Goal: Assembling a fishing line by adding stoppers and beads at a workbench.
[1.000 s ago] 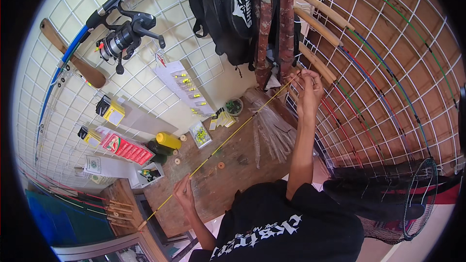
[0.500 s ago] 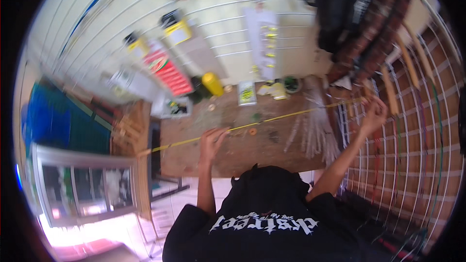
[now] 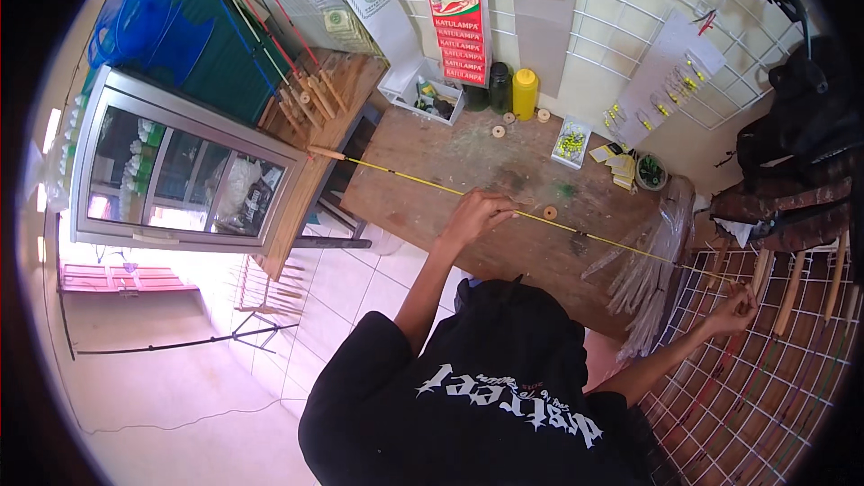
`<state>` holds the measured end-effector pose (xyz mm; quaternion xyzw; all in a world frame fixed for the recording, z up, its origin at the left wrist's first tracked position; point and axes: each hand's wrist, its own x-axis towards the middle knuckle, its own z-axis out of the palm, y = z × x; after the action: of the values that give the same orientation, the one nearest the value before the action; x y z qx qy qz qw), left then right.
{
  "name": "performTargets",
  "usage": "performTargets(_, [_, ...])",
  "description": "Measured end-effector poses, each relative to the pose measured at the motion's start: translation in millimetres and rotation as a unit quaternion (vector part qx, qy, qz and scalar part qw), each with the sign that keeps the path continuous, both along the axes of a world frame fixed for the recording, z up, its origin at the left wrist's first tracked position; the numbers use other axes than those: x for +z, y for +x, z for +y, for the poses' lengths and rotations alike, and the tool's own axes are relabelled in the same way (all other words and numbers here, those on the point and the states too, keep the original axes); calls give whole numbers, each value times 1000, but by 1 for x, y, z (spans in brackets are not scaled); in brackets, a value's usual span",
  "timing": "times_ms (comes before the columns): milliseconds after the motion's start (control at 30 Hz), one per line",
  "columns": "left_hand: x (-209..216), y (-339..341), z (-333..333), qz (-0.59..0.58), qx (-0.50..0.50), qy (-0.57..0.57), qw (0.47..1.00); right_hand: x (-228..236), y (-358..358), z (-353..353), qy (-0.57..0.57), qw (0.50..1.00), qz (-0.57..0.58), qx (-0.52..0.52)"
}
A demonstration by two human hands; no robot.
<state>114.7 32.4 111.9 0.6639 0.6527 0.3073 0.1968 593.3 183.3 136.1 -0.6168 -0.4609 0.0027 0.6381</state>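
Note:
A thin yellow fishing rod with a wooden handle stretches across above the wooden workbench. Its handle end lies at the left, by the bench's corner. Around the rod's middle, my left hand is closed in a pinch. Further right, near the rod's thin end, my right hand is closed with the fingertips together, beside the white wire grid. The exact tip between those fingers is too small to make out. A small orange-brown ring sits on the bench just behind the rod.
Along the back stand a yellow bottle, a white parts box and a small tray of yellow-green pieces. Clear plastic sleeves hang over the right edge. A glass-fronted cabinet and upright rods are at left.
My view has swung round, bringing more of the cabinet and floor into sight, and the blur has cleared. Both hands stay on the rod, which now slopes down to the right.

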Motion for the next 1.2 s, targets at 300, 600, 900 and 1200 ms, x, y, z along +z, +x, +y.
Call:
performTargets(300, [-11,-10,-13,3,16,1,1000,-83,27,8,-2,989,127,78])
performTargets(600, [-2,-40,-17,9,26,-57,998,-131,7,-6,-32,975,163,146])
performTargets(900, [-31,-74,-27,41,90,-85,991,-120,-70,-33,-99,970,187,117])
performTargets(1200, [-74,-86,-40,117,121,-25,985,-117,-110,-47,-99,959,242,106])
